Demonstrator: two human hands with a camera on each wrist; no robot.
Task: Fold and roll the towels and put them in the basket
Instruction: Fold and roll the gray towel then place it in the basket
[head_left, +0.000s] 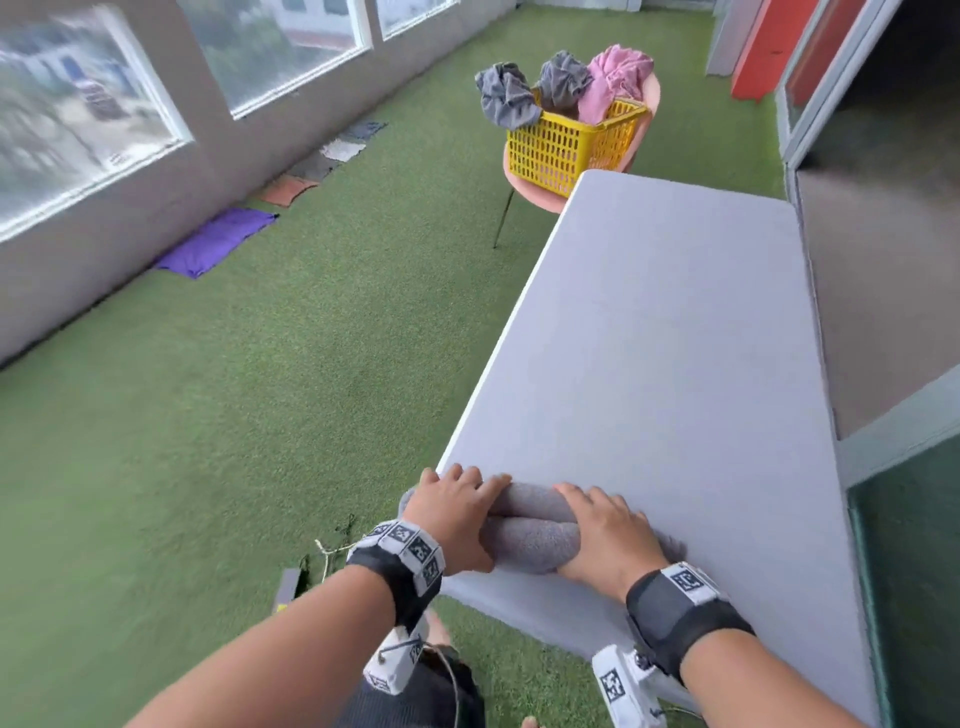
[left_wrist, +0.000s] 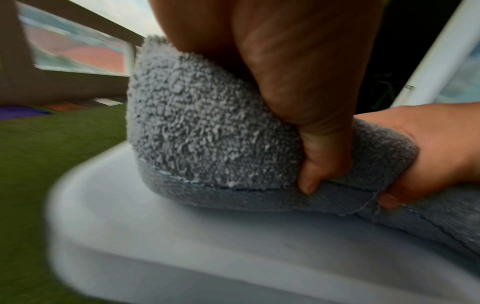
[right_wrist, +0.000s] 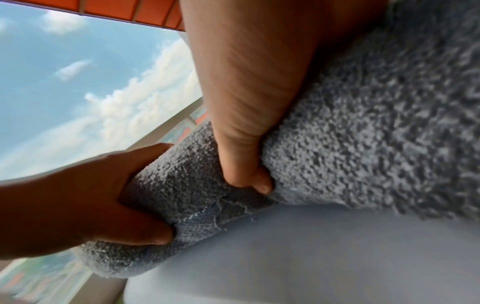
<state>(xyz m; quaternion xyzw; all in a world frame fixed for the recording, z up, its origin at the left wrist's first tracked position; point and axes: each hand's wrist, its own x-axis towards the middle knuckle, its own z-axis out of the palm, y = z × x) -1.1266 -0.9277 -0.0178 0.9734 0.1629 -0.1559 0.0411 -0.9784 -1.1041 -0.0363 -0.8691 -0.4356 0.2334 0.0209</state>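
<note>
Table (head_left: 675, 322): long, grey, bare apart from its near corner, giving a firm flat bed for rolling. Basket (head_left: 563, 150): yellow, on a pink chair (head_left: 530, 195) off the far end, well apart, with loose grey and pink cloths heaped in it. Towel (head_left: 530, 530): grey, rolled into a thick cylinder, lying across the near corner. Left hand (head_left: 452, 519) grips one end, right hand (head_left: 605, 535) the other, thumbs tucked under the hem; judged to keep the roll tight before lifting

Both hands cover grey towel (head_left: 530, 540) ends; windows (head_left: 83, 119) blurred.
</note>
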